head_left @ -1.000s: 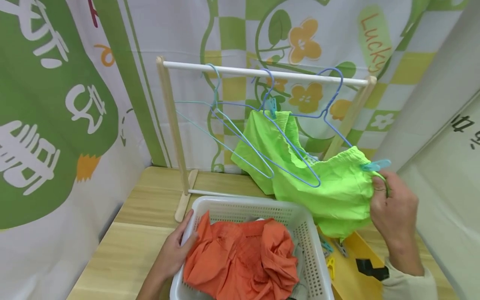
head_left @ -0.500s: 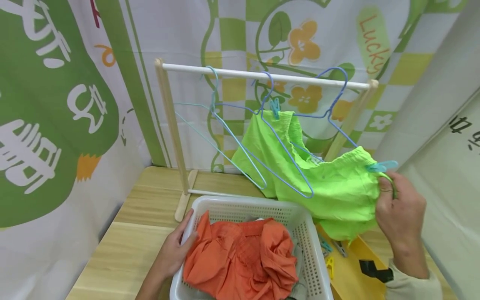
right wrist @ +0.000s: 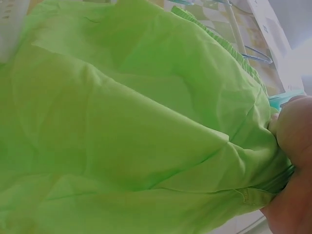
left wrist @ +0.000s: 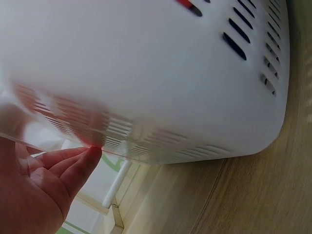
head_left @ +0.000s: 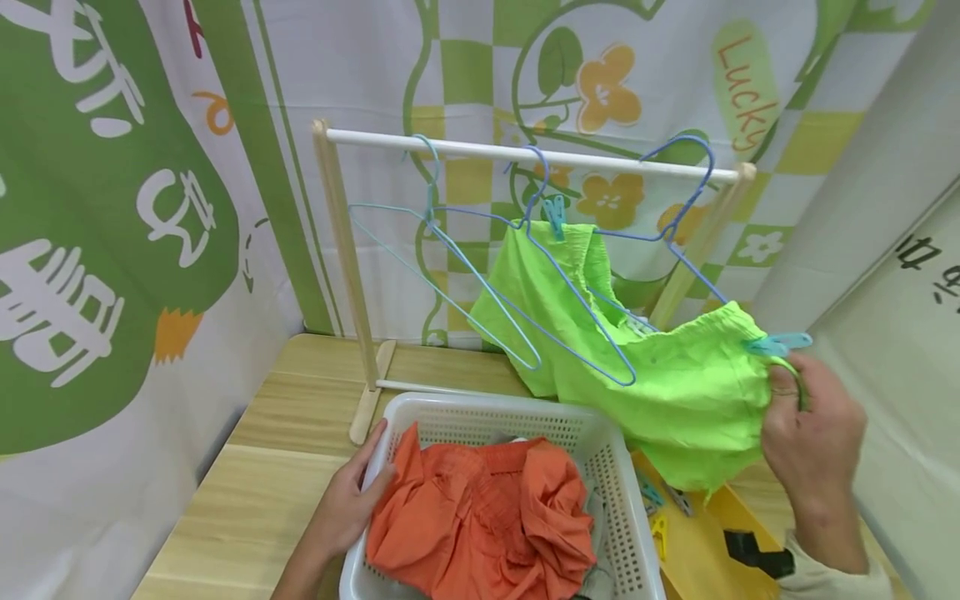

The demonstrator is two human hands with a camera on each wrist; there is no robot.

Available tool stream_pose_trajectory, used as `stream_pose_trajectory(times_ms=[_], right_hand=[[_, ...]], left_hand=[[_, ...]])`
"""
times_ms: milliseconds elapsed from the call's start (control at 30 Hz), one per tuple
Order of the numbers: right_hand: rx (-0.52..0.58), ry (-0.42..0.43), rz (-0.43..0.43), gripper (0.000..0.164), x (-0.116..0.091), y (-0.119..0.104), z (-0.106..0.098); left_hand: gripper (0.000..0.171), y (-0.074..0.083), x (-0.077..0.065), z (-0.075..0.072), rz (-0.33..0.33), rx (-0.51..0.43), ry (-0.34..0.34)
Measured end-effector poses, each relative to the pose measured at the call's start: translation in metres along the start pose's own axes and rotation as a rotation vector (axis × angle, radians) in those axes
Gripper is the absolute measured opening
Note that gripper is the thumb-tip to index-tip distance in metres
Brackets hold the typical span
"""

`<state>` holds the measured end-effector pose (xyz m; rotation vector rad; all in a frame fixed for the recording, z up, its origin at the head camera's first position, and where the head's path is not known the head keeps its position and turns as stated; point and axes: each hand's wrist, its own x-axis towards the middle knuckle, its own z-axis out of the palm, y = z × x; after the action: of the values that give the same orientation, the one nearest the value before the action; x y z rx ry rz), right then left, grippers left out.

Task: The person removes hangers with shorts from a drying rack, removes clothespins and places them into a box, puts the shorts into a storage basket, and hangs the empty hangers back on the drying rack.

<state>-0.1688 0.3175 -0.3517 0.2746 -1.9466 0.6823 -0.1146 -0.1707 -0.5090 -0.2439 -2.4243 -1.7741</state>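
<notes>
Bright green shorts (head_left: 675,392) hang from a blue hanger (head_left: 693,258) at the right of the rack. Two teal clothespins, one clothespin (head_left: 554,217) at the waistband's left and another clothespin (head_left: 780,344) at its right, are clipped on them. My right hand (head_left: 817,433) pinches the shorts' right edge just below that second clothespin; in the right wrist view the green cloth (right wrist: 122,122) bunches at my fingers. My left hand (head_left: 341,508) holds the left rim of a white basket (head_left: 626,508), thumb over the rim and fingers along its outer wall (left wrist: 122,58). Orange shorts (head_left: 480,508) lie inside.
A rack with a white bar (head_left: 600,161) carries two more hangers, a teal hanger (head_left: 480,279) and a blue-violet hanger (head_left: 581,296), which overlap in front of the green shorts. At the lower right a yellow tray (head_left: 720,542) holds several clothespins. A patterned curtain (head_left: 465,75) stands behind.
My right hand has drawn the green shorts' right side rightward and slightly down. The blue hanger has moved right along the bar with them. My left hand stays on the basket.
</notes>
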Motion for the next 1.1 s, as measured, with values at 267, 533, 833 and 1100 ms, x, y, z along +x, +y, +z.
stream_pose_trajectory(times_ms=[267,533,833,1100], right_hand=[[-0.003,0.028,0.023,0.017,-0.014,0.001,-0.006],[0.006,-0.054,0.028,0.015,-0.027,0.004,-0.01],[0.024,-0.071,0.084,0.013,-0.052,0.006,-0.011],[0.057,-0.095,0.076,0.013,-0.065,0.006,-0.009]], left_hand=[[0.063,0.0,0.0,0.0,0.002,-0.007,0.0],[0.062,0.001,0.0,0.0,0.002,0.001,0.003],[0.062,0.003,0.0,-0.001,-0.018,0.014,0.0],[0.062,0.003,0.0,-0.001,-0.01,0.006,-0.002]])
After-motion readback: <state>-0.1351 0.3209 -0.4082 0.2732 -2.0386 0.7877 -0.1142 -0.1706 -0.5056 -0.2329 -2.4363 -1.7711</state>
